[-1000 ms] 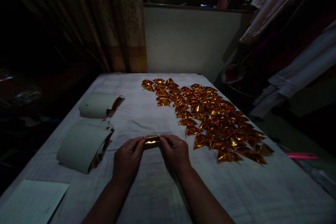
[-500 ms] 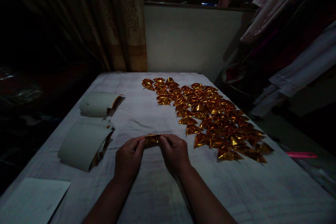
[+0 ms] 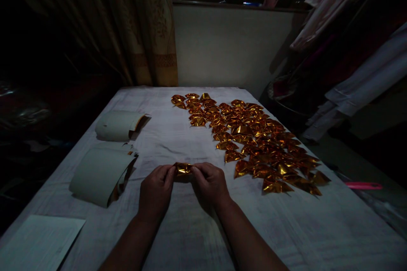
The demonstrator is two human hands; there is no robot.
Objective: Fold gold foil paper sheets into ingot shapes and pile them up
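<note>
Between my two hands is a small folded gold foil paper piece (image 3: 183, 169), held just above the cloth-covered table. My left hand (image 3: 156, 190) pinches its left end between thumb and fingers. Its right end is gripped the same way by my right hand (image 3: 210, 185). To the right lies a spread of similar folded gold foil pieces (image 3: 241, 130), shiny and pointed at the ends. On the left, two curved stacks of pale-backed sheets (image 3: 100, 174) rest on the cloth, with a little gold showing at their edges.
A flat pale sheet or pad (image 3: 41, 239) lies at the table's near left. The white cloth (image 3: 178, 241) has some wrinkles. Behind stand a curtain (image 3: 149, 29) and a wall; clothes (image 3: 365, 80) hang at the right, near a pink handle (image 3: 364, 185).
The foil piece has tilted between my fingers, so more of its shiny face shows. My right hand has shifted very slightly left; both hands keep their pinch.
</note>
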